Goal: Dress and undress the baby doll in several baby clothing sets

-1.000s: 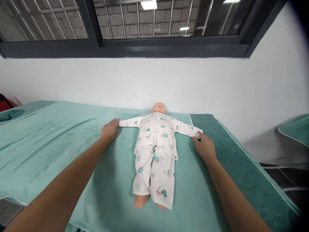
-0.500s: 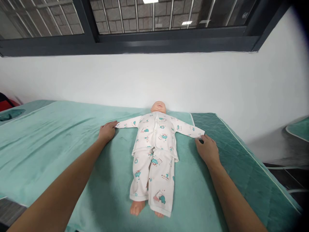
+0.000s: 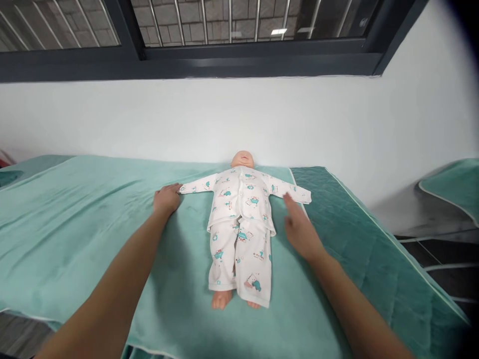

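Nearest, the sheet (image 3: pixel 93 214) spreads smooth in front of the doll (image 3: pixel 242 214), which lies face up on it, arms out to both sides. The feet (image 3: pixel 222 299) point this way, bare below the pants (image 3: pixel 251 262), whose legs lie side by side, one hem lower than the other. Further up, the right hand (image 3: pixel 302 229) is blurred, its index finger stretched toward the underside of the near sleeve (image 3: pixel 279 187); it holds nothing that shows, and whether the fingertip touches the cloth I cannot tell. The end of that sleeve lies free, across the sheet's pale edge and over the darker mat (image 3: pixel 348 234). The left hand (image 3: pixel 167 198) rests on the sheet with its fingertips at the end of the opposite sleeve (image 3: pixel 198 185); whether it pinches the cuff or only presses it is hidden. Between them the shirt (image 3: pixel 228 199) lies fairly flat over the top of the pants. The step in hand looks like straightening the sleeves; a next move calls, I judge, for a light touch, the left side held steady while the right smooths cloth without tugging the shirt askew. Beyond are the head (image 3: pixel 243 159), close to the wall (image 3: pixel 239 119), and the window frame (image 3: pixel 239 65) above.
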The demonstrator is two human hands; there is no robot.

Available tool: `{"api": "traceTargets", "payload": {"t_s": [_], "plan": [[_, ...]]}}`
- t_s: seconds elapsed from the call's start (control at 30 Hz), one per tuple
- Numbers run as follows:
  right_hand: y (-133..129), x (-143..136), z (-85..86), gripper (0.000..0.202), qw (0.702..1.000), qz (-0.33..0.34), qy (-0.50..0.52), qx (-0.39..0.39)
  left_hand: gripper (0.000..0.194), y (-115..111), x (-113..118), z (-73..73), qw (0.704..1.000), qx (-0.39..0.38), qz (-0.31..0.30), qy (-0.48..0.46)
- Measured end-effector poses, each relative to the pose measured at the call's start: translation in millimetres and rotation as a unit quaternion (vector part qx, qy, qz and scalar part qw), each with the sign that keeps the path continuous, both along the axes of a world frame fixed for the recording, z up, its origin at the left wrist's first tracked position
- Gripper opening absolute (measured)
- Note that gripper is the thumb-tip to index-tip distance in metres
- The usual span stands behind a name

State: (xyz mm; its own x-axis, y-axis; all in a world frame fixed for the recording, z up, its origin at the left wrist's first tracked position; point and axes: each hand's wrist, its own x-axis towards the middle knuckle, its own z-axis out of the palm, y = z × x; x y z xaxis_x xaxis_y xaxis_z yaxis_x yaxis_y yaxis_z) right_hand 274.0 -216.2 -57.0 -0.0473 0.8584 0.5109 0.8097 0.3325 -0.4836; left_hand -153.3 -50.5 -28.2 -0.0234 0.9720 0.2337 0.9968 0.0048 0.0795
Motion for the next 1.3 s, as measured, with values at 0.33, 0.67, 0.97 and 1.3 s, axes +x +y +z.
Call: {"api": "traceTargets", "payload": {"t_s": [0.33,0.67,0.97,1.3], "plan": [[-128,-71,-12.1,0.049,0.991,-0.053,0.120,-0.040,0.055,1,-3,-2.0,1.000,0.007,-0.015,-0.016],[-157,-161,20.9,0.046,1.000,-0.008,-0.012,-0.015,0.055,-2,-2,-3.3,0.999,0.007,-0.022,-0.034],[-146,-162,14.9,0.017,0.992,-0.082,-0.089,0.018,0.060,-61,8,-3.2,0.988,0.105,-0.016,-0.114],[-150,-168,24.2,0.015,0.996,-0.054,-0.049,0.058,0.012,-266,75,-25.0,0.932,0.064,-0.306,-0.183]]}}
